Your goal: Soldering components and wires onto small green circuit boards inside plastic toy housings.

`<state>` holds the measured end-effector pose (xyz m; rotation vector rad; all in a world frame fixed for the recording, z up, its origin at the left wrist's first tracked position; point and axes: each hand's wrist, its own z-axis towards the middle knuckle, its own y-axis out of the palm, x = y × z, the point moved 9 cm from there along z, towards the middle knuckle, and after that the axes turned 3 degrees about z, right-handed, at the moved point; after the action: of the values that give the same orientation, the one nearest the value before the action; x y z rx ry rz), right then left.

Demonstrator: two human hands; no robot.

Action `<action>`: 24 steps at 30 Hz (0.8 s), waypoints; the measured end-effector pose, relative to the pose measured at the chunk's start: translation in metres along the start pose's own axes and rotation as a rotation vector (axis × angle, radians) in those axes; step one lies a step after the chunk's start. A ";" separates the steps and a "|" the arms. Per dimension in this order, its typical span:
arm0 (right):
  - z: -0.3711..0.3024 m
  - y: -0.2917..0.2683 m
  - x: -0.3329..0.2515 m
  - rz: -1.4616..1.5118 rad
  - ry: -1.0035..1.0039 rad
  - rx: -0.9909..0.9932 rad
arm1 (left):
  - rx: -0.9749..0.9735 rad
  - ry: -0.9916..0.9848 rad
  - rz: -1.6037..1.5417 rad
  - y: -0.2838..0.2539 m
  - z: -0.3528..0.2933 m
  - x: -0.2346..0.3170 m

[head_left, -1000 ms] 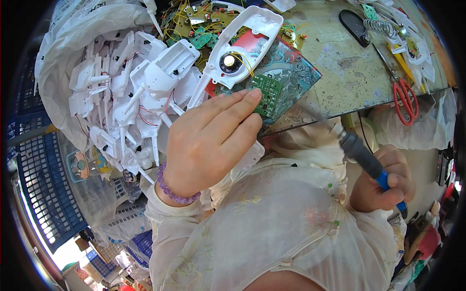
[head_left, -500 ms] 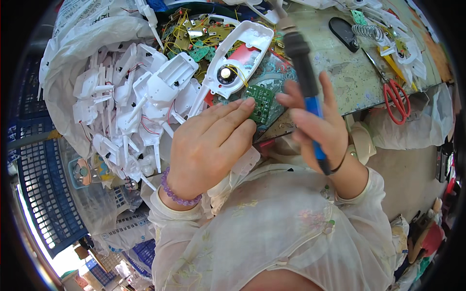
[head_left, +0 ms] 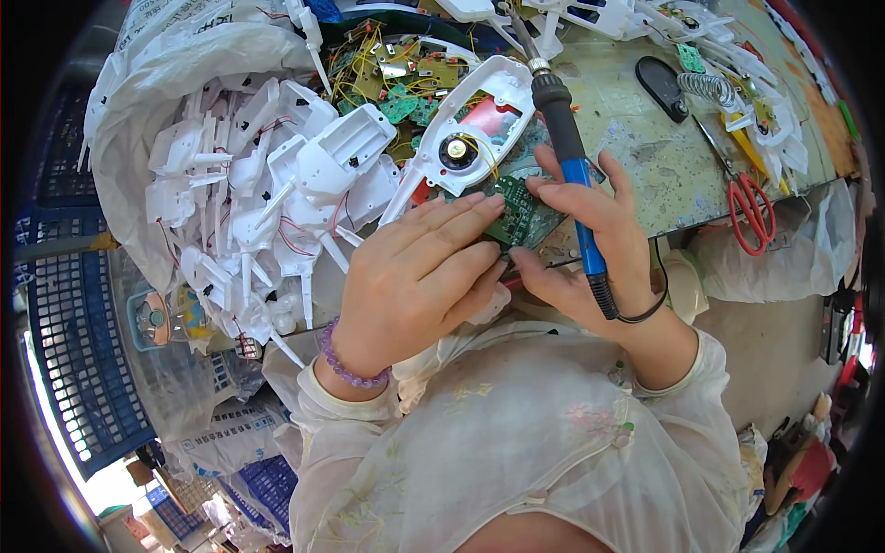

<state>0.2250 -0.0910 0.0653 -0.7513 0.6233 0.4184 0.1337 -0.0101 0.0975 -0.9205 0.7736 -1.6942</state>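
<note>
A green circuit board (head_left: 519,211) is tilted between my hands at the table edge. My left hand (head_left: 422,281) has its fingertips on the board's left side; its thumb is hidden. In my right hand (head_left: 604,253) lies a soldering iron (head_left: 567,138) with a blue and black handle, its tip pointing away from me. The thumb and fingers of that hand are at the board's right side. Just beyond the board, a white plastic housing (head_left: 419,173) holds a round speaker (head_left: 456,150) with yellow wires.
White plastic housings (head_left: 309,161) fill a sack (head_left: 129,157) at left. Behind, wired boards (head_left: 396,69) lie heaped. Red-handled scissors (head_left: 751,212), a black oval piece (head_left: 659,85) and a coiled metal spring (head_left: 708,88) lie on the right of the table (head_left: 627,138).
My right hand has come in beside the circuit board, its thumb and fingers now at the board. The soldering iron has swung slightly left. My left hand stays by the board.
</note>
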 end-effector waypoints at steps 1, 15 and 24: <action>-0.001 0.000 0.000 0.003 -0.004 0.005 | 0.047 -0.013 -0.050 -0.003 -0.001 -0.002; -0.002 -0.002 0.001 0.027 0.023 0.055 | 0.101 -0.715 -0.207 0.004 -0.029 -0.034; -0.002 0.001 0.001 0.011 0.013 0.015 | 0.226 -0.821 -0.393 0.003 -0.052 -0.033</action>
<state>0.2247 -0.0917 0.0633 -0.7370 0.6427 0.4191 0.0969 0.0241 0.0623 -1.5174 -0.1545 -1.4756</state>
